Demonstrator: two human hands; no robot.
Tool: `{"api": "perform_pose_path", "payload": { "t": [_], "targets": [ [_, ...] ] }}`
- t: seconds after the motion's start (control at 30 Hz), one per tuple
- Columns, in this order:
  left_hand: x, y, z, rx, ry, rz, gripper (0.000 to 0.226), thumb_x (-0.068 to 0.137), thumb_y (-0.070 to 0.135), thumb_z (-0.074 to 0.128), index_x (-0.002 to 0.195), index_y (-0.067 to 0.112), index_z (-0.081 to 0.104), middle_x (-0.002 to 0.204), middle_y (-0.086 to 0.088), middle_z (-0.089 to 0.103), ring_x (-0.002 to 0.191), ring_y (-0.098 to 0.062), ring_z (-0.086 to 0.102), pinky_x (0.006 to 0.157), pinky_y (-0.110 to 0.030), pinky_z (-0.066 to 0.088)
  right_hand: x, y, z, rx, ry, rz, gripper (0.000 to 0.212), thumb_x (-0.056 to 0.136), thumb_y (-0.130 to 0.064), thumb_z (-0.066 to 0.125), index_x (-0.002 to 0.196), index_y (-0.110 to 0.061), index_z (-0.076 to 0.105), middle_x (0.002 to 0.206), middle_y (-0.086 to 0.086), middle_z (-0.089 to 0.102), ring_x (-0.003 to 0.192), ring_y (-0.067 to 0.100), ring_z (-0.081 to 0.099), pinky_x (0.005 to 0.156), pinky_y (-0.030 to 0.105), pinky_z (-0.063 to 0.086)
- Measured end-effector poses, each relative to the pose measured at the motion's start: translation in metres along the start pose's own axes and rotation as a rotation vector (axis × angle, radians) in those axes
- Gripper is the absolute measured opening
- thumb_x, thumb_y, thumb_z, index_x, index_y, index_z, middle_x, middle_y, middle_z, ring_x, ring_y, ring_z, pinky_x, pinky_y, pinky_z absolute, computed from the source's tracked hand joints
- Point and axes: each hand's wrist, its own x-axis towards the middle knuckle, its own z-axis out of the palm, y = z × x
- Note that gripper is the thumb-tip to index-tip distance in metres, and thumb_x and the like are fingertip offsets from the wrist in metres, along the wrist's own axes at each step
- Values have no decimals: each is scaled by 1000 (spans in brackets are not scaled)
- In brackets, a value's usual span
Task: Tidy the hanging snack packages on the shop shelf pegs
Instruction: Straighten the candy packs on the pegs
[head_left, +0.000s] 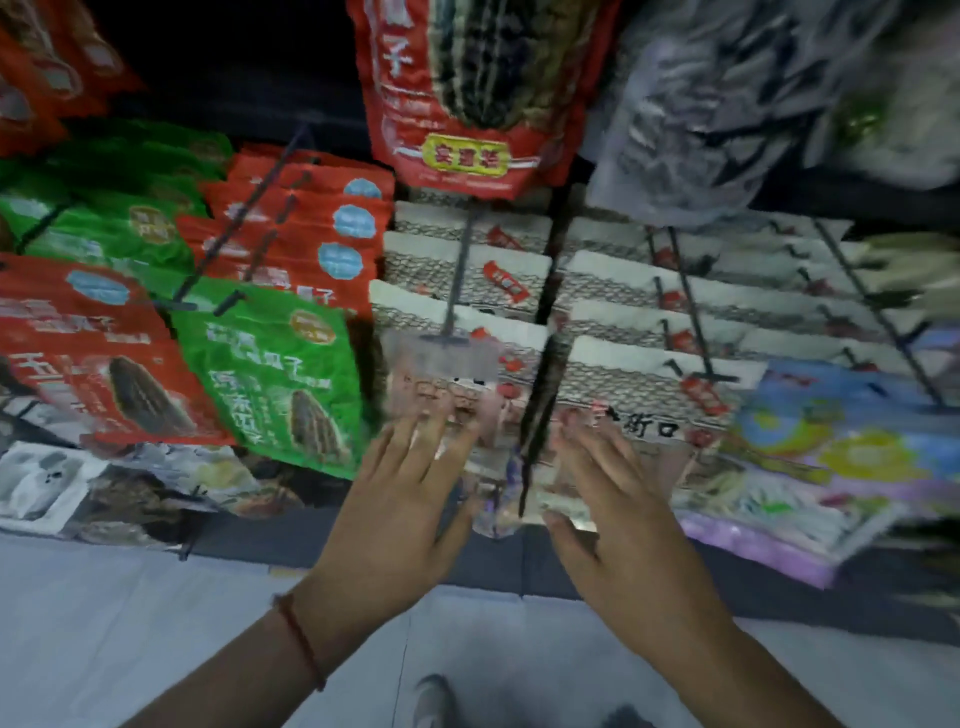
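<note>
Head view: left hand (400, 499) and right hand (618, 493), fingers straight and spread, lay flat against front white packs (467, 400) on two neighbouring pegs (457, 280). Nothing gripped. Red packs (291, 234) and green packs (270, 364) hung at left. Step judged: squaring front packs. Next: even push back along pegs.

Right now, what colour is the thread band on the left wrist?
Red; the thin thread band shows best in the head view.
</note>
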Motion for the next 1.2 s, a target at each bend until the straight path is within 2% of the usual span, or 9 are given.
{"api": "perform_pose_path", "payload": {
  "t": [0.17, 0.3, 0.5, 0.67, 0.8, 0.87, 0.93, 1.03, 1.2],
  "targets": [
    [36, 103, 19, -19, -40, 182, 60, 100, 52, 22, 155, 33, 6, 164, 1, -2, 150, -22, -2, 120, -43, 9, -58, 94, -47, 98, 137, 199, 61, 96, -36, 55, 149, -42, 25, 155, -29, 7, 147, 2, -5, 117, 42, 27],
    [76, 183, 25, -19, 34, 217, 58, 98, 43, 33, 152, 29, 22, 162, -5, 15, 149, -26, 14, 119, -44, 16, -97, 162, -92, 155, 209, 275, 58, 95, -36, 54, 146, -43, 27, 155, -30, 5, 146, -2, -7, 117, 42, 24],
    [129, 262, 34, 24, 117, 124, 59, 98, 50, 32, 145, 15, 37, 162, -6, 14, 149, -24, 9, 120, -43, 16, -108, 244, -154, 196, 342, 195, 57, 95, -29, 57, 148, -31, 35, 158, -15, 19, 148, 10, 13, 109, 49, 39],
    [144, 289, 42, -27, 163, -29, 68, 94, 52, 33, 151, 17, 28, 161, -8, 17, 150, -23, 9, 116, -49, 25, -80, 264, -178, 225, 271, 38, 62, 94, -28, 60, 149, -32, 31, 149, -16, 33, 135, 4, 31, 106, 23, 32],
    [145, 295, 37, -46, 151, -57, 68, 96, 37, 48, 154, 19, 18, 162, -5, 11, 150, -21, 7, 114, -49, 29, -53, 263, -184, 292, 157, -13, 51, 97, -32, 54, 146, -32, 38, 138, -9, 53, 113, 7, 55, 88, 26, 43],
    [149, 297, 31, -47, 160, -91, 74, 94, 29, 58, 154, 20, 16, 159, -6, 19, 146, -25, 17, 108, -49, 36, -42, 262, -182, 302, 169, -33, 38, 98, -32, 53, 136, -28, 50, 104, -11, 67, 69, -3, 56, 63, 27, 42],
    [155, 299, 25, -25, 222, -133, 71, 88, 21, 66, 150, 16, 30, 144, -12, 36, 130, -29, 34, 96, -49, 46, -34, 263, -179, 303, 197, -19, 26, 99, -30, 51, 124, -24, 58, 68, -12, 55, 49, 3, 45, 49, 30, 34],
    [161, 292, 20, -37, 331, -136, 51, 79, 5, 71, 128, 12, 57, 120, -12, 47, 112, -27, 42, 91, -46, 49, -33, 267, -177, 342, 180, 11, 22, 99, -29, 52, 119, -24, 59, 70, -7, 56, 49, 5, 45, 53, 34, 40],
    [156, 279, 26, -320, 355, -116, 23, 86, -2, 63, 107, 7, 64, 119, -5, 46, 107, -24, 52, 86, -42, 52, -44, 262, -180, 376, 174, 23, 20, 99, -26, 52, 116, -23, 61, 87, 0, 67, 63, 12, 58, 62, 37, 51]
  ]
}}
